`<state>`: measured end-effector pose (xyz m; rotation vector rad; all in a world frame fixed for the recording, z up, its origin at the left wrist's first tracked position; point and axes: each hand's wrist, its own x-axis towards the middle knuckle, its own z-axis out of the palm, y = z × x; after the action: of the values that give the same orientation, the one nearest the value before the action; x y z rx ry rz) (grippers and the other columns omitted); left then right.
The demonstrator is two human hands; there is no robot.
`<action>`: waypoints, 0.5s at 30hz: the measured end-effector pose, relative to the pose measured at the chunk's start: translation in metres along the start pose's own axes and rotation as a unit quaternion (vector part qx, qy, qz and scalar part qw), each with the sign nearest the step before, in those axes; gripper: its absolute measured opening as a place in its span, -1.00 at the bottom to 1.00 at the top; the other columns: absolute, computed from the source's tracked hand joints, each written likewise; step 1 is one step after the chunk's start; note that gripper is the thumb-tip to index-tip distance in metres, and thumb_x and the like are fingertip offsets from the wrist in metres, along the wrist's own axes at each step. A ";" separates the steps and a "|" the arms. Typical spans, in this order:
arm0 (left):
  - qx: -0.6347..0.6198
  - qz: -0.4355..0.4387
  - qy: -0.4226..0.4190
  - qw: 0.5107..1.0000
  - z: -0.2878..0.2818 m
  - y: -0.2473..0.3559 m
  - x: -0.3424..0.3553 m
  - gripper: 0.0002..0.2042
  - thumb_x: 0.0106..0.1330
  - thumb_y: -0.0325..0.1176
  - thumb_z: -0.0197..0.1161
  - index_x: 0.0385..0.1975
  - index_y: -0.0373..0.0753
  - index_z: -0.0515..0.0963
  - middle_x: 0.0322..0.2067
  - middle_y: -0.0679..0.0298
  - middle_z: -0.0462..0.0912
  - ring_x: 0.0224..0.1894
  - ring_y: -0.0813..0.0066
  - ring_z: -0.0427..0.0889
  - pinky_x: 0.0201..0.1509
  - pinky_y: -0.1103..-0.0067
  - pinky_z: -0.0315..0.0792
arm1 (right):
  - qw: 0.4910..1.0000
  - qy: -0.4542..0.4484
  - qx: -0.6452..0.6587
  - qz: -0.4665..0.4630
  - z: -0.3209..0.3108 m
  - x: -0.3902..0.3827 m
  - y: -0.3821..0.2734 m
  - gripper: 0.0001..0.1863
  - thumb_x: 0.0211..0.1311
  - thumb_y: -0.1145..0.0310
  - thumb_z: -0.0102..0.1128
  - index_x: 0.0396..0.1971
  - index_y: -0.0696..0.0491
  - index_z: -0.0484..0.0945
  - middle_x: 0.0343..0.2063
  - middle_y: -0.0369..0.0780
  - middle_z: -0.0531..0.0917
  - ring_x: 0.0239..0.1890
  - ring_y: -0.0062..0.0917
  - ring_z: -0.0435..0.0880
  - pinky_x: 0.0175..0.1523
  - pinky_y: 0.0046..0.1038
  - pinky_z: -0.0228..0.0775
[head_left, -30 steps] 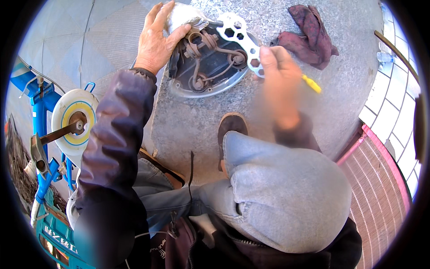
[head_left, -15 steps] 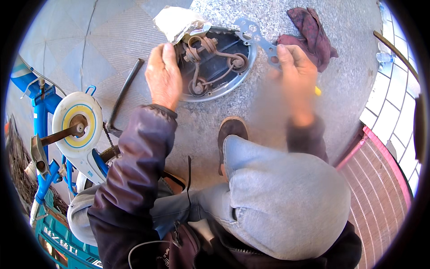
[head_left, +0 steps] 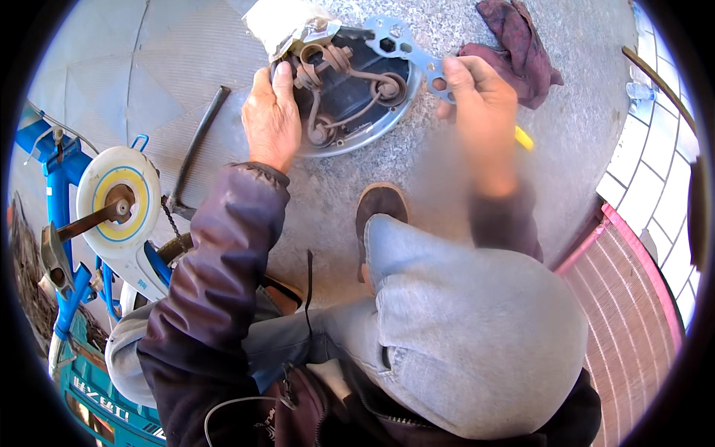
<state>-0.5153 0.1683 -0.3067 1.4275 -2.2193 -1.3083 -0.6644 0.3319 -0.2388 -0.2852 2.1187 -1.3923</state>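
An upturned bicycle saddle lies on the ground ahead of me, its black underside, rusty coil springs and seat clamp facing up. My left hand is closed on its left edge, thumb on top. White plastic wrapping covers the saddle's far left end. Between thumb and fingers, my right hand holds a flat multi-hole spanner by its near end. The spanner's far head overlaps the saddle's far right rim from this angle; I cannot tell whether they touch.
A dark red cloth lies beyond my right hand, and something yellow shows beside that wrist. On the left are a blue bicycle frame and a dark bar. A pink-edged mat stands at right.
The spanner and my right hand have moved left and away from me, bringing the spanner's head over the saddle's rim in view. My left hand keeps its hold; the whole view has shifted slightly.
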 end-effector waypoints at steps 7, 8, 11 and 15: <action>-0.001 -0.011 -0.023 1.000 -0.003 -0.004 0.000 -0.54 0.44 -0.01 -0.11 -0.21 -0.37 0.48 -0.41 0.01 0.58 -0.35 0.25 0.52 -0.14 0.44 0.37 | 0.986 0.045 0.147 0.058 -0.014 0.002 -0.002 -0.72 0.32 0.20 0.13 -0.36 0.14 0.56 -0.53 -0.29 0.61 -0.64 -0.71 0.49 -0.56 -0.68 0.28; -0.007 -0.011 -0.023 1.000 -0.003 -0.006 -0.001 -0.54 0.44 -0.01 -0.10 -0.21 -0.38 0.48 -0.39 0.00 0.58 -0.33 0.25 0.52 -0.12 0.45 0.37 | 0.988 0.055 0.139 0.048 -0.017 0.002 0.004 -0.72 0.32 0.19 0.13 -0.38 0.13 0.55 -0.53 -0.30 0.61 -0.64 -0.72 0.49 -0.56 -0.68 0.27; -0.025 -0.023 -0.049 0.998 -0.006 -0.003 0.001 -0.53 0.43 -0.01 -0.10 -0.20 -0.39 0.48 -0.36 0.00 0.59 -0.29 0.26 0.52 -0.08 0.45 0.37 | 0.990 0.053 0.121 0.058 -0.025 -0.008 0.011 -0.72 0.32 0.19 0.14 -0.39 0.13 0.55 -0.53 -0.30 0.60 -0.65 -0.72 0.48 -0.56 -0.68 0.25; 0.009 -0.015 -0.062 0.998 -0.008 -0.012 0.001 -0.51 0.43 0.02 -0.09 -0.22 -0.40 0.48 -0.36 0.03 0.59 -0.29 0.32 0.51 -0.11 0.47 0.36 | 0.990 0.034 0.103 0.092 -0.027 -0.026 0.015 -0.73 0.31 0.20 0.15 -0.40 0.13 0.54 -0.53 -0.30 0.60 -0.65 -0.73 0.48 -0.56 -0.68 0.24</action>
<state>-0.5032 0.1612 -0.3112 1.4277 -2.3011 -1.4258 -0.6573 0.3712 -0.2354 0.0393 1.9787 -1.5119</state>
